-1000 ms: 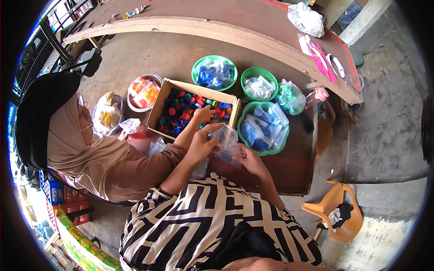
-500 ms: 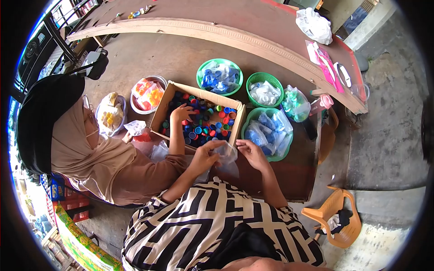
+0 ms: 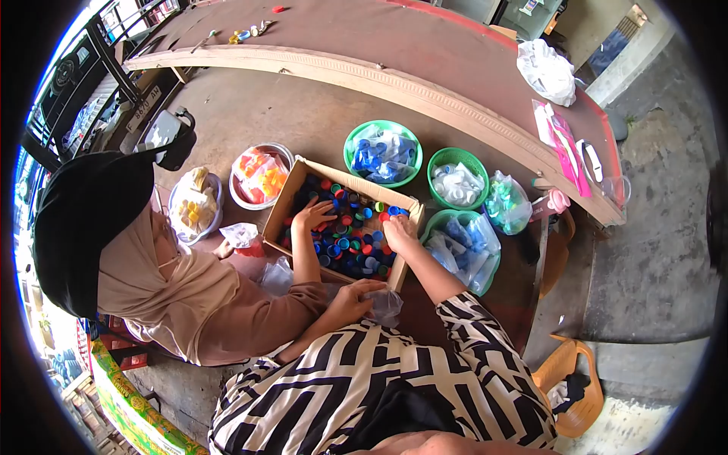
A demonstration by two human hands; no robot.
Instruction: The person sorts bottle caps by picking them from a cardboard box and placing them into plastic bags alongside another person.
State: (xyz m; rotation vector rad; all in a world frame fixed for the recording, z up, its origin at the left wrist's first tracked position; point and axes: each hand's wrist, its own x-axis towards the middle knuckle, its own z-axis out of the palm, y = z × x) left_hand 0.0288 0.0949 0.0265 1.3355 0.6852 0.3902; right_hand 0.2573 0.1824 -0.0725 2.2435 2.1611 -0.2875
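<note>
A cardboard box (image 3: 292,189) holds a mix of plastic bottle caps (image 3: 345,244), mostly blue, with red, green and dark ones among them. My right hand (image 3: 400,233) is inside the box at its right end, fingers bent and drawn together beside some blue caps. What lies between those fingertips is hidden. Outside the near wall of the box, my left hand (image 3: 350,301) grips a clear plastic bag (image 3: 386,305). Another person's hand (image 3: 312,215) reaches among the caps on the left, while their other hand (image 3: 224,249) is by a small bag with red contents (image 3: 244,237).
Around the box stand green baskets of bagged blue caps (image 3: 384,155), white caps (image 3: 457,180) and more blue caps (image 3: 462,246). A bag of green caps (image 3: 506,205) is at right. Bowls of orange (image 3: 259,174) and yellowish caps (image 3: 194,205) stand left. A wooden rail (image 3: 334,68) runs behind.
My right hand has moved forward from the clear bag into the box. My left hand keeps the bag, slightly lower in view. The other person's hand still works among the caps.
</note>
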